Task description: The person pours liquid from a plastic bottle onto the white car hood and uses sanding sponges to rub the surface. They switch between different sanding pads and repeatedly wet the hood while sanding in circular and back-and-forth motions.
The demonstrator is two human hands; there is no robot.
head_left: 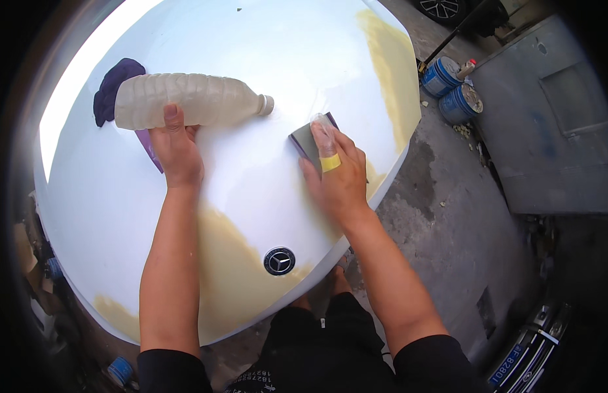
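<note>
My left hand [177,147] grips a large ribbed plastic bottle [219,98] of cloudy liquid, lying sideways with its capped end pointing right. Behind the bottle a dark purple cloth [107,98] and a flatter purple piece [150,154] rest on a white car hood [238,39] with yellowish patches. To the right, my right hand [340,177] is closed over a grey flat block [304,141] on the hood; one finger is wrapped in clear plastic and yellow tape. A round dark emblem [279,261] sits on the hood near my body.
At the right, blue buckets [460,105], a grey panel [552,118] and a wheel [440,8] are on or above the concrete floor [435,262]. A car bumper [533,347] is at lower right. Clutter and a blue can [120,370] lie at lower left.
</note>
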